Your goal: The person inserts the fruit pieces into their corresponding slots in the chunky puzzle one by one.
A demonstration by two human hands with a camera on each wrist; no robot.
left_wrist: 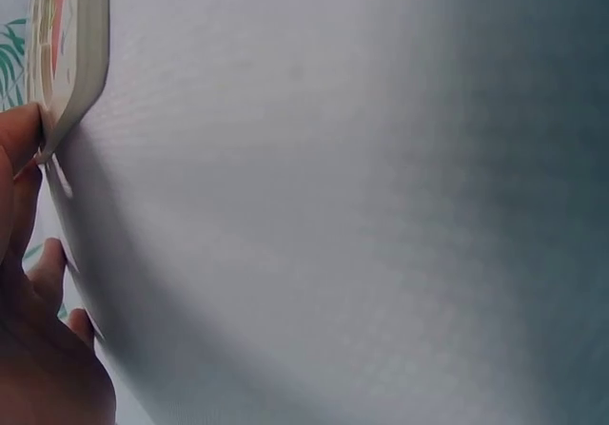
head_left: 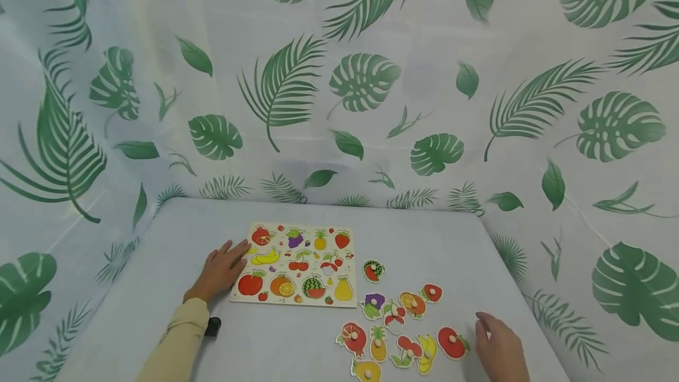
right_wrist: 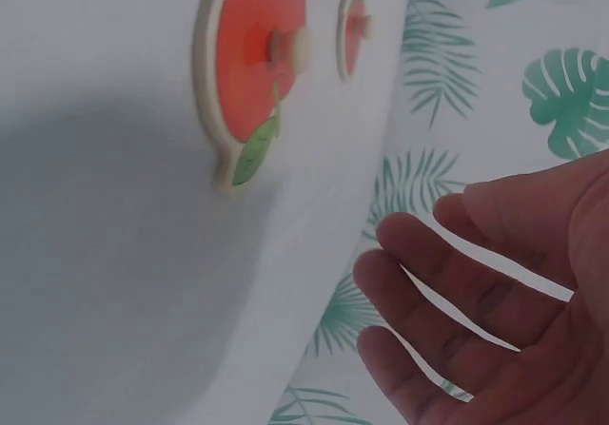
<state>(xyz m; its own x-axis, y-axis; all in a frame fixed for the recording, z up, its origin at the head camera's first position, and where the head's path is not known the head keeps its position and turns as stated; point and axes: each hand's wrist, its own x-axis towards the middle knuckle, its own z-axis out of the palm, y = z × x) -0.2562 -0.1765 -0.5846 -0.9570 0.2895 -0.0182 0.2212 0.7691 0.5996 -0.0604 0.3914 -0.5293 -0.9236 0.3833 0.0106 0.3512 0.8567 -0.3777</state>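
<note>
A wooden fruit puzzle board (head_left: pixel 329 252) lies on the table, printed with fruit pictures. My left hand (head_left: pixel 220 267) rests at its left edge, fingers on the rim; the left wrist view shows fingertips (left_wrist: pixel 21 130) against the board's corner (left_wrist: pixel 86 54). Near the table's right side my right hand (head_left: pixel 498 343) hovers with relaxed fingers and holds nothing. Closest to it is the red apple piece (head_left: pixel 451 342), whose knob shows in the right wrist view beside the apple's green leaf (right_wrist: pixel 253 154). A watermelon piece (head_left: pixel 373 272) lies just right of the board.
Several knobbed fruit pieces lie loose between the board and my right hand, among them a pomegranate (head_left: pixel 352 338), a pineapple (head_left: pixel 378 346), bananas (head_left: pixel 427 353) and a pear (head_left: pixel 366 370). A small black object (head_left: pixel 213 327) is by my left wrist. Leaf-printed curtains (head_left: pixel 366 152) surround the table.
</note>
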